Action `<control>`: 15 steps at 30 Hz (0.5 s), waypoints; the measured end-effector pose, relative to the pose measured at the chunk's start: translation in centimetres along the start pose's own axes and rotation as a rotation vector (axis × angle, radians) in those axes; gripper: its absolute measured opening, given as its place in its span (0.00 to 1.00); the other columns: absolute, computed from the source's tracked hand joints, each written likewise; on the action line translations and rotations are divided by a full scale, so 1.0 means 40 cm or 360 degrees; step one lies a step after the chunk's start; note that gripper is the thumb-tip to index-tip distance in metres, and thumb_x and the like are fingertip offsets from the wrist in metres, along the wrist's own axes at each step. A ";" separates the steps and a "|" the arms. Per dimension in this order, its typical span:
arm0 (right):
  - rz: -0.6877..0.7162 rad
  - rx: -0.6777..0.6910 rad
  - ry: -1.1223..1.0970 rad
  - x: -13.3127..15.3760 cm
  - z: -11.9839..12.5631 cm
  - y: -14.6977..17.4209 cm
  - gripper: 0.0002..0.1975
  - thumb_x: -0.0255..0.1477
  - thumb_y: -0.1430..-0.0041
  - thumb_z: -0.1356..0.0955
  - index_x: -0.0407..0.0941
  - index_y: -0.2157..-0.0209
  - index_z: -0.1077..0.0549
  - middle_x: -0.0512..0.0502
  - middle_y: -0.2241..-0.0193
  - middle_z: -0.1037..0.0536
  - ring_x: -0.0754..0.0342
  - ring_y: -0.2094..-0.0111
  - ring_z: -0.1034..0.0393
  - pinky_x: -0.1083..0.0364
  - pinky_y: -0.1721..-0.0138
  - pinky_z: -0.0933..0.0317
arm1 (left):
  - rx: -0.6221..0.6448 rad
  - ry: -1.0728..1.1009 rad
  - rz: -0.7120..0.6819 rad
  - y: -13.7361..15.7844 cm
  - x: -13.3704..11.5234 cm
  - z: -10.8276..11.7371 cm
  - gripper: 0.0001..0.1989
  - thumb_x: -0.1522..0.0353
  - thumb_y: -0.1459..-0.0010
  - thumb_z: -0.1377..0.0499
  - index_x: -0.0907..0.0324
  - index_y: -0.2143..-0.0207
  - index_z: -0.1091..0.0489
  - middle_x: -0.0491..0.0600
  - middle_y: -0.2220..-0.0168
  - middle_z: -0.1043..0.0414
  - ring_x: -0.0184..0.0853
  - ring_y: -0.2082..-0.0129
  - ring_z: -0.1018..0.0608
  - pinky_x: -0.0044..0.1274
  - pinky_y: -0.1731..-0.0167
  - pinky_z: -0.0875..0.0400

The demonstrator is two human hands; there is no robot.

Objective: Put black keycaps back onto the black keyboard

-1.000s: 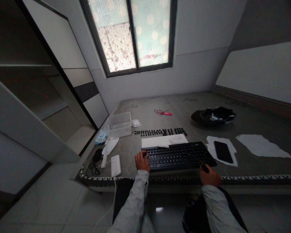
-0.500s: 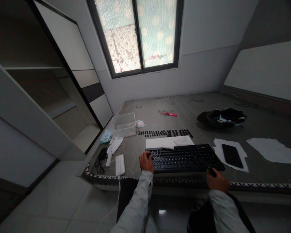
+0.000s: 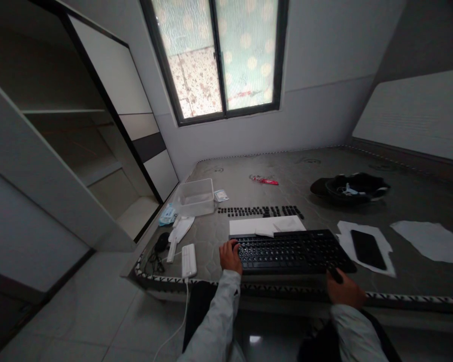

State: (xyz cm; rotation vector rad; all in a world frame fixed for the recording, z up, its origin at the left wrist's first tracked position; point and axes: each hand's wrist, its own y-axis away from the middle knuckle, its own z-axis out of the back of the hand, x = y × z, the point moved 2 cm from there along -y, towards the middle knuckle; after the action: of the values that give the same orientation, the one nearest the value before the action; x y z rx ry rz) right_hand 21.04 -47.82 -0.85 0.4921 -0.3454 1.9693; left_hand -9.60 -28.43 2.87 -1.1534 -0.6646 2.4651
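A black keyboard [image 3: 287,254] lies along the front edge of the mattress, many of its keycaps off. My left hand [image 3: 231,257] is closed around its left end, the thumb on top. By the lower right corner of the keyboard, my right hand [image 3: 346,290] grips a small black tool [image 3: 334,273], whose tip is over the lower right keys. The tool's exact kind is too dark to make out. Behind the keyboard are white paper [image 3: 264,226] and several rows of loose black keycaps [image 3: 245,211].
A phone [image 3: 368,249] rests on paper to the right, with a black cap [image 3: 358,188] behind it. Leftward are a clear plastic box [image 3: 195,198], a white power strip [image 3: 189,260] with a cord, and a dark cable [image 3: 154,261]. A red packet [image 3: 266,181] lies farther back.
The view has tilted slightly, so everything sits a little lower and to the right. Both hands keep nearly the same places at the keyboard.
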 end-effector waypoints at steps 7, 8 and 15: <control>-0.0031 0.0064 0.0009 -0.007 -0.005 -0.010 0.26 0.44 0.38 0.42 0.45 0.53 0.22 0.35 0.63 0.19 0.39 0.61 0.26 0.50 0.64 0.39 | -0.0048 -0.0027 -0.0015 0.000 0.001 -0.003 0.12 0.69 0.34 0.51 0.57 0.59 0.27 0.50 0.62 0.24 0.38 0.60 0.26 0.30 0.56 0.33; -0.0027 0.0075 0.0008 -0.006 -0.004 -0.010 0.26 0.45 0.38 0.42 0.45 0.53 0.23 0.34 0.63 0.19 0.38 0.60 0.27 0.49 0.64 0.39 | -0.0057 -0.0032 -0.0020 0.000 0.001 -0.003 0.13 0.70 0.34 0.51 0.57 0.59 0.27 0.50 0.62 0.24 0.38 0.60 0.26 0.30 0.56 0.33; -0.0009 0.0054 0.0008 0.004 0.009 -0.004 0.26 0.44 0.37 0.43 0.44 0.53 0.22 0.34 0.64 0.20 0.38 0.62 0.26 0.49 0.65 0.38 | -0.0118 -0.0064 -0.0030 0.001 -0.002 -0.006 0.10 0.70 0.35 0.50 0.59 0.61 0.29 0.52 0.63 0.25 0.39 0.60 0.27 0.30 0.57 0.33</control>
State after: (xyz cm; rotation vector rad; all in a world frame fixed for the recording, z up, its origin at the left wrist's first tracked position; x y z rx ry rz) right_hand 21.19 -47.78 -0.46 0.5090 -0.3073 1.9734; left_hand -9.36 -28.43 2.78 -1.1217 -0.7804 2.4731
